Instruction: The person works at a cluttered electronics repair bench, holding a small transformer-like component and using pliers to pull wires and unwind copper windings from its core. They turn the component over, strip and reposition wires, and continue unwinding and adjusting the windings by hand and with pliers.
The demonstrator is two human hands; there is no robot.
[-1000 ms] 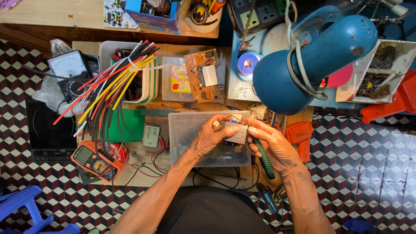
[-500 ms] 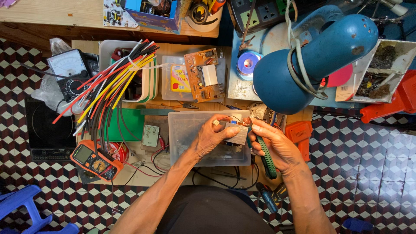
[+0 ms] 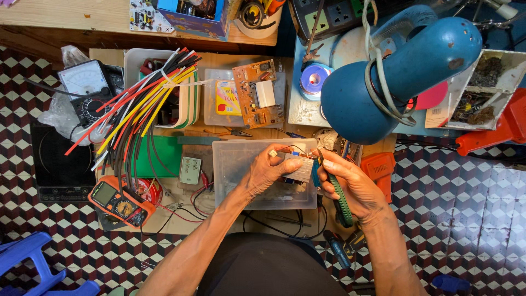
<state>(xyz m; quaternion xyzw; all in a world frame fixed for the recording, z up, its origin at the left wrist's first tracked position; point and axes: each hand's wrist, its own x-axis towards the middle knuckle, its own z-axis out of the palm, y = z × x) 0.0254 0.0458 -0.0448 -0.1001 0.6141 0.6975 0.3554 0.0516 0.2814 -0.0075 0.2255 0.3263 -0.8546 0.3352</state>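
Seen from above at a crowded electronics bench, your left hand (image 3: 268,171) is clamped around a small grey electronic part (image 3: 300,168) with thin wires at its top, just right of the frame's center. Your right hand (image 3: 350,183) is closed on a pair of green-handled pliers (image 3: 341,198), whose tip meets the part's right edge; the two hands sit close together. Both work over a clear plastic box (image 3: 235,164) lying at mid-frame on the wooden bench (image 3: 112,55).

To the left, a bundle of coloured cables (image 3: 134,112) in red, yellow, black and white fans across a white tray (image 3: 137,57), and an orange multimeter (image 3: 118,201) lies at the lower left. An analog meter (image 3: 85,82) sits at the upper left. Above the hands, an orange circuit board (image 3: 257,93) rests on a second clear container. A blue desk lamp (image 3: 394,82) fills the upper right, with a spool of solder (image 3: 315,79) just to its left. A chequered tile floor (image 3: 471,219) shows around the bench.
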